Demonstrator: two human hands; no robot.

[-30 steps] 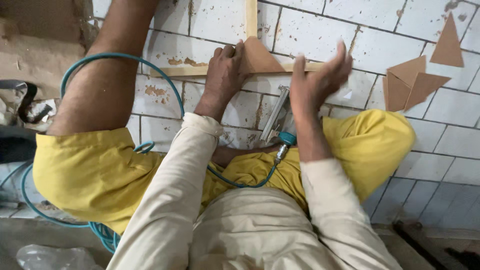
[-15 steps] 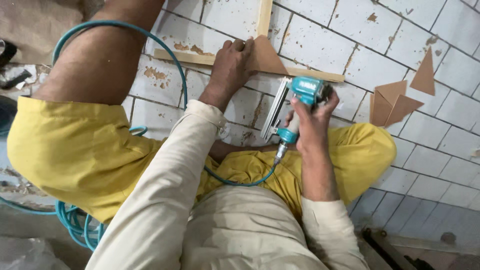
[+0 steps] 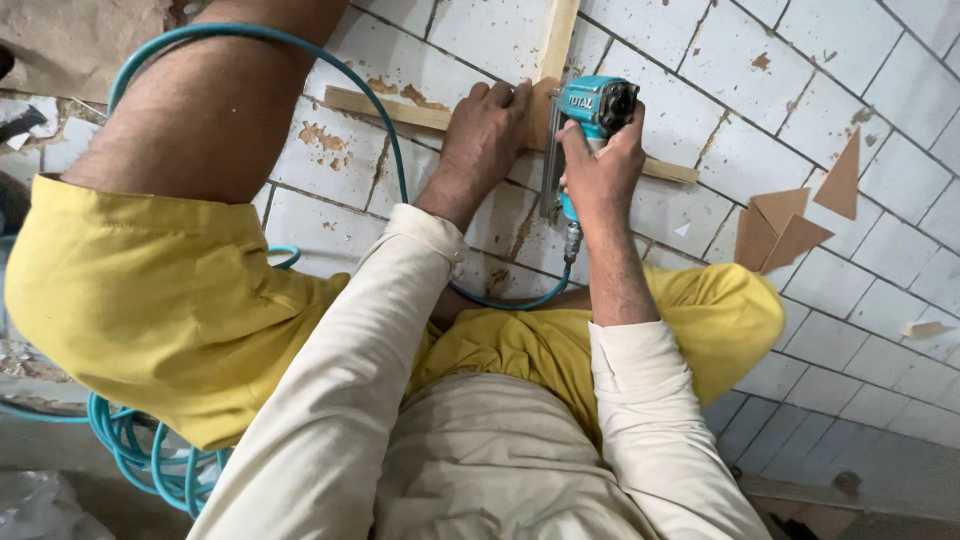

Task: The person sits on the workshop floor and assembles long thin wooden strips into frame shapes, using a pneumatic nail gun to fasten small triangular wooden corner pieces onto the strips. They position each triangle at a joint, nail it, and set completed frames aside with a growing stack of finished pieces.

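On the white tiled floor [image 3: 330,215], a teal air hose [image 3: 140,455] lies coiled at the left. Further right, the left hand [image 3: 487,130] presses flat, fingers spread, on the joint of two crossed wooden strips [image 3: 400,108]. Beside it, the right hand [image 3: 600,175] has its grip closed around a teal pneumatic nail gun [image 3: 598,105], nose on the strips. Brown triangular offcuts [image 3: 780,232] lie at the right.

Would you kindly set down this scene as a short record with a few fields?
Left hand: pressed flat on the joint of the wooden strips, over a triangular brown piece.
Right hand: gripping a teal nail gun, its nose at the joint.
Hose: teal, loops from the gun's base round the knee to a coil.
Floor: white tiles, stained.
Nearby: loose brown triangles on the tiles, right of the strips.
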